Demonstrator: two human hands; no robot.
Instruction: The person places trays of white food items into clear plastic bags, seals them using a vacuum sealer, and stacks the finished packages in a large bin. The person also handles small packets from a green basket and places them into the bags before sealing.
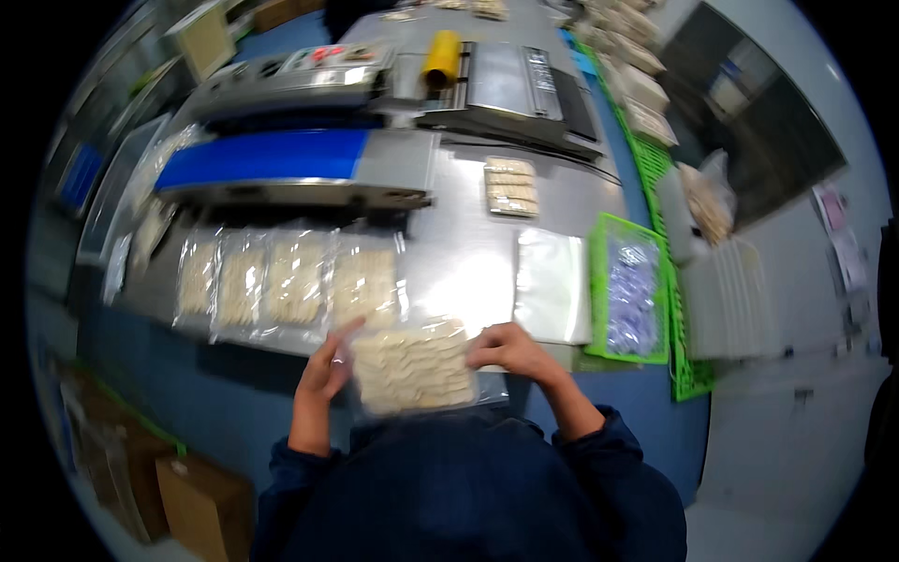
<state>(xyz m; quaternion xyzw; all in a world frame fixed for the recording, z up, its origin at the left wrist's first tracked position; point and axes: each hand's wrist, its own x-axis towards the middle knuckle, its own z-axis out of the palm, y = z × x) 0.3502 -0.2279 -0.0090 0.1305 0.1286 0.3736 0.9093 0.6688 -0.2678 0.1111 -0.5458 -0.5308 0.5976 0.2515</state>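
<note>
A clear plastic bag filled with rows of pale food strips (pixel 414 369) is held in front of me at the edge of the steel table (pixel 460 260). My left hand (pixel 326 369) grips the bag's left side. On its right edge, the fingers of my right hand (pixel 509 351) pinch the plastic. Several similar filled bags (pixel 295 281) lie in a row on the table, just beyond my left hand. To the right of them is a stack of flat clear plastic bags (pixel 551 284). Farther back lies a smaller pack of the pale strips (pixel 511 186).
A machine with a blue lid (pixel 267 161) stands behind the row of bags. Beyond it are another metal machine (pixel 509 81) and a yellow roll (pixel 442 60). A green basket (pixel 597 281) of small purplish packets stands at the right. Cardboard boxes (pixel 204 502) are at lower left.
</note>
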